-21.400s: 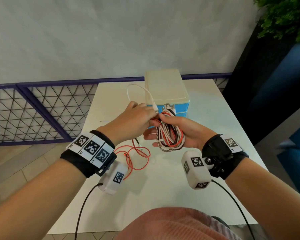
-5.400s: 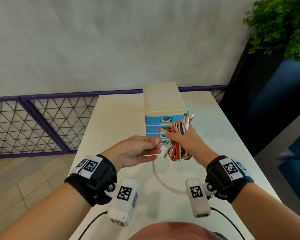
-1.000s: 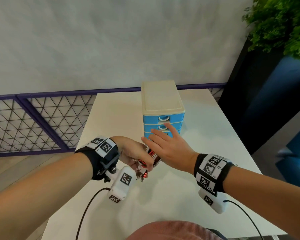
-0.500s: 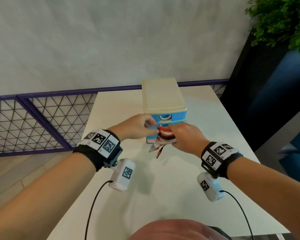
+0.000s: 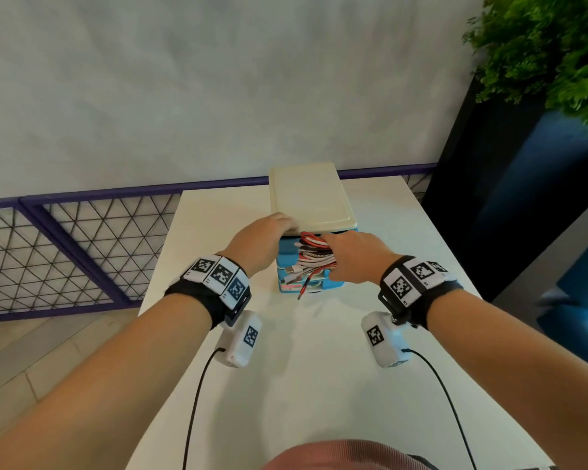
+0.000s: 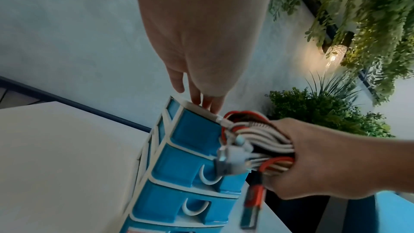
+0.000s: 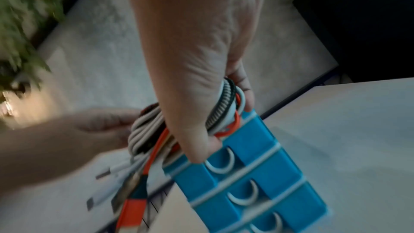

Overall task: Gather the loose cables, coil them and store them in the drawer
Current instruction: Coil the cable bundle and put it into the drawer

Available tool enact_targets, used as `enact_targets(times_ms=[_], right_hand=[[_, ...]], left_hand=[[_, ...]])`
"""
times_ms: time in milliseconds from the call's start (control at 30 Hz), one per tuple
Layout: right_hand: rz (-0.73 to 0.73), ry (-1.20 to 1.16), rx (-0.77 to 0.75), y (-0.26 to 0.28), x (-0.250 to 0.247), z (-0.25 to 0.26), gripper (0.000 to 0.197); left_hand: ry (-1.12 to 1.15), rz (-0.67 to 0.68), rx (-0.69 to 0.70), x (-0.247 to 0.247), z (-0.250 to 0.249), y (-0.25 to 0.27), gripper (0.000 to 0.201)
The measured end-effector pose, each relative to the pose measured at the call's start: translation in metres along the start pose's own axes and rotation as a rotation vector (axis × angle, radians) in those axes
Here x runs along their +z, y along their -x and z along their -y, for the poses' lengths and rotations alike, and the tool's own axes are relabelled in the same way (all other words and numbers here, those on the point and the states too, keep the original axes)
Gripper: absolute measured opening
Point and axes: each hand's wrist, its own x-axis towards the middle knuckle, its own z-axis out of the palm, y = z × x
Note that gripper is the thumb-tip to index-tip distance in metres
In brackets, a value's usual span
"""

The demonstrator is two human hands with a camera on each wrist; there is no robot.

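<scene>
A cream-topped drawer unit (image 5: 311, 195) with blue drawers (image 6: 195, 148) stands at the middle of the white table (image 5: 319, 385). My right hand (image 5: 350, 256) grips a coiled bundle of white, red and braided cables (image 5: 314, 256) right in front of the upper drawers, and the plug ends (image 5: 302, 290) hang down. In the right wrist view my fingers wrap the coiled bundle (image 7: 224, 109) against the blue drawer fronts (image 7: 246, 166). My left hand (image 5: 269, 228) rests with straight fingers (image 6: 208, 104) on the unit's top front-left edge. The visible drawer fronts sit flush.
A purple metal railing (image 5: 82, 239) runs behind and to the left of the table. A dark planter with green plants (image 5: 540, 62) stands at the right. The table's near part is bare white surface; my wrist camera cables (image 5: 197, 401) hang over it.
The bundle went from my left hand to my right. My right hand has raised it to the upper drawers, and my left hand has moved onto the unit's top edge.
</scene>
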Motion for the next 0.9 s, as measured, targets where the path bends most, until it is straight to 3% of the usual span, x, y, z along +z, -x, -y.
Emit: enact_targets(times_ms=[167, 367, 500, 600, 800, 900], right_hand=[[0.186, -0.158, -0.066, 0.017, -0.027, 0.002, 0.039], [0.092, -0.234, 0.077, 0.02, -0.063, -0.013, 0.038], [0.217, -0.265, 0.266, 0.013, -0.077, -0.012, 0.04], [0.31, -0.142, 0.325, 0.012, -0.074, -0.002, 0.014], [0.393, 0.167, 0.358, 0.007, -0.053, 0.022, 0.018], [0.361, 0.218, 0.352, 0.007, -0.052, 0.033, 0.016]], left_hand=[[-0.006, -0.04, -0.035, -0.002, 0.002, -0.013, 0.018], [-0.125, 0.103, -0.028, -0.001, -0.001, -0.019, 0.057], [-0.153, 0.237, 0.015, -0.001, 0.0, -0.018, 0.094], [-0.166, 0.311, -0.011, -0.003, -0.005, -0.015, 0.099], [0.023, 0.421, -0.09, -0.018, -0.003, -0.008, 0.101], [0.193, 0.423, -0.128, -0.022, -0.003, -0.003, 0.086]])
